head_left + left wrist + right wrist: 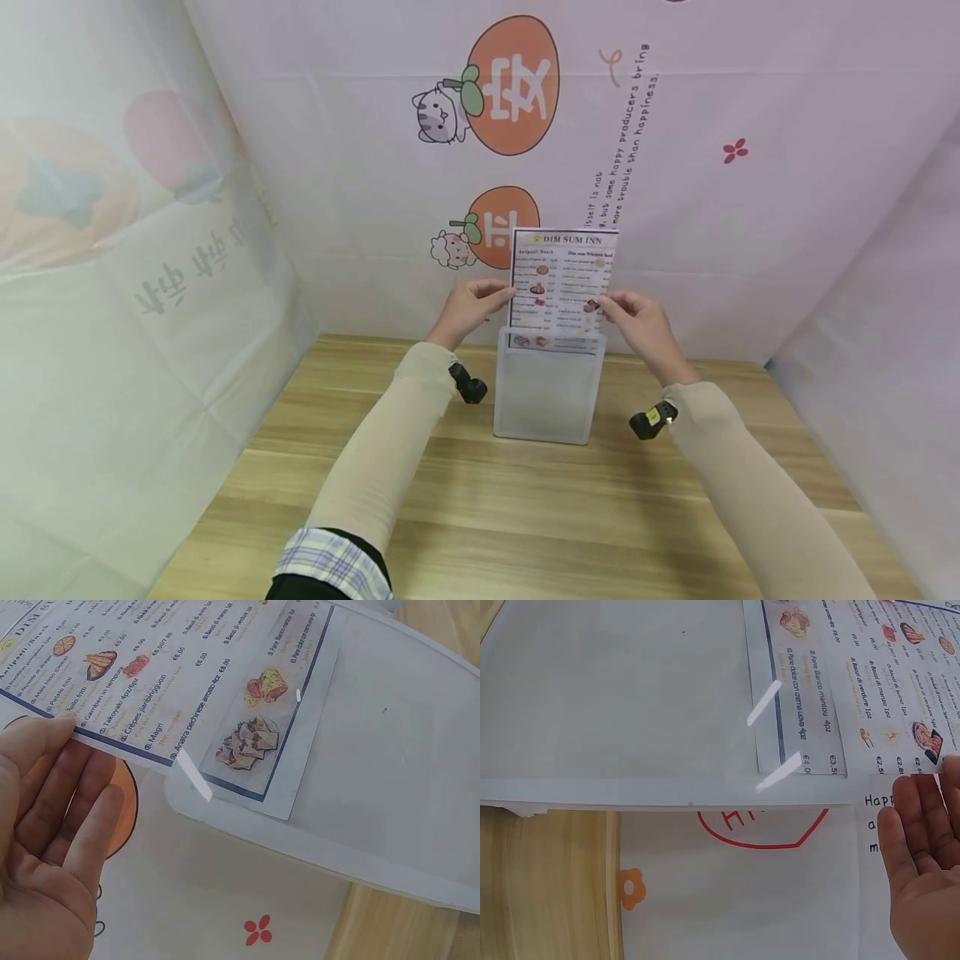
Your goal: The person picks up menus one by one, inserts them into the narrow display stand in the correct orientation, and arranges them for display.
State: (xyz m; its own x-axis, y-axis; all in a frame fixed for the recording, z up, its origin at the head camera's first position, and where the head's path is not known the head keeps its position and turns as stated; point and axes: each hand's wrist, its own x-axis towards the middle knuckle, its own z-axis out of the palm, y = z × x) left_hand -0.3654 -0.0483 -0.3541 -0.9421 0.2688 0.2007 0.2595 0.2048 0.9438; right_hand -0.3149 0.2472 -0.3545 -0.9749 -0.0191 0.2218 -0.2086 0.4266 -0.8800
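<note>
A printed menu sheet [562,279] headed "DIM SUM INN" stands upright, its lower edge inside the top of a clear sign holder [547,396] with a pale frame. My left hand [472,308] pinches the sheet's left edge between thumb and fingers. On the opposite edge, my right hand [637,325] pinches it at about the same height. In the left wrist view, the bottom strip of the menu [247,742] shows through the holder's clear front [397,742]. The right wrist view shows the same strip behind the clear panel [630,697], with the right fingers [911,817] beside the sheet.
The holder stands on a wood-grain table [525,517] near its back edge. Behind it hangs a pale printed cloth [360,167] with orange fruit and cartoon animals. More cloth closes off the left side [112,375] and the right side [877,333].
</note>
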